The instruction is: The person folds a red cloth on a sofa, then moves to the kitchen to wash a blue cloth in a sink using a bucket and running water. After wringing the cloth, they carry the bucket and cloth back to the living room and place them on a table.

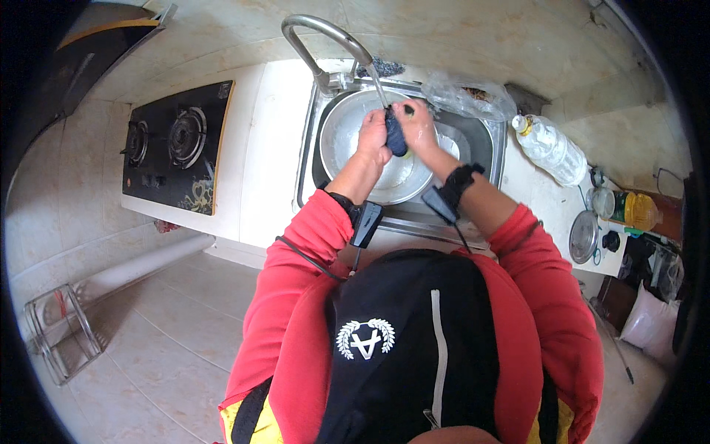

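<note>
My left hand [373, 135] grips the side of a dark blue-black oblong item [395, 137], held under the running tap; whether it is cloth or something else is not plain. My right hand [417, 126] is closed around its other side, slightly blurred. A small dark and yellowish bit shows between the right fingers. Water falls from the curved metal faucet [327, 33] onto the item's top. Below both hands, a wide metal basin [339, 161] with water in it sits inside the stainless steel sink [496, 161].
A black gas stove [166, 161] is set into the white counter on the left. Right of the sink are a clear plastic bag [468, 100], a large plastic bottle [552, 150], a round metal lid [584, 237] and a bottle of yellow liquid [638, 210]. A metal rack [61, 333] stands on the floor.
</note>
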A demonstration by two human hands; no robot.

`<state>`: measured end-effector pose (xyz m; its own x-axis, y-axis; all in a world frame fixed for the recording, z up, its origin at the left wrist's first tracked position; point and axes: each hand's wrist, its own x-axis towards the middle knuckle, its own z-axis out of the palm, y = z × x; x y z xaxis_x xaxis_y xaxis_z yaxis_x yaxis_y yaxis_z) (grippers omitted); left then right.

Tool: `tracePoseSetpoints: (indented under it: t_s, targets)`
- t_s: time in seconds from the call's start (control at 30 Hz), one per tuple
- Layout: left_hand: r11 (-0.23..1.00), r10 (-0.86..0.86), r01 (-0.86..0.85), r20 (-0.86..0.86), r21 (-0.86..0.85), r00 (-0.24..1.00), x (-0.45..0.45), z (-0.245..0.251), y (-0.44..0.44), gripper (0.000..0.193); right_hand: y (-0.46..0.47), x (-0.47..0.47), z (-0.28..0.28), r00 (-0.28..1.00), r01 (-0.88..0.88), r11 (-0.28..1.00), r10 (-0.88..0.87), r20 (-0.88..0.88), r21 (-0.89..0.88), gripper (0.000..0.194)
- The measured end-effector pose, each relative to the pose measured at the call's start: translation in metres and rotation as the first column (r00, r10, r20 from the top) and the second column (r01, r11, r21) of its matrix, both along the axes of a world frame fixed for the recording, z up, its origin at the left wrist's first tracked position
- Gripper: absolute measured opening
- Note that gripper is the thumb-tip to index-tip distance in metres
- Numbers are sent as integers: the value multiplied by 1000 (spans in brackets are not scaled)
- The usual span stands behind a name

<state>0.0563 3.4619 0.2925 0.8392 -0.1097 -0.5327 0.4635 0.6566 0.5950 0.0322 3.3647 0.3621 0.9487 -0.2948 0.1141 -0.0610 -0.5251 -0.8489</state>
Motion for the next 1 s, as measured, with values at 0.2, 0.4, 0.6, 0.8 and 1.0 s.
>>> tracePoseSetpoints:
  t_s: [0.2,0.4,0.6,0.8,1.0]
  targets:
    - [990,-39,37,-11,-136,999,-7,0,11,22,12,-14,2,946,-321,945,323,-16,65,28]
    - [995,32,-49,178,91,984,-10,2,6,24,8,5,-18,956,-294,948,294,15,123,22]
    - [967,-145,133,-40,-218,989,-24,26,5,30,-2,11,-31,993,-108,994,108,38,18,26]
    - [929,-341,360,-189,81,921,-22,46,20,53,-17,53,-40,983,-149,867,75,170,475,23]
    - [829,-350,248,-118,-501,929,1,21,32,65,27,-27,-7,918,-390,886,351,187,252,20]
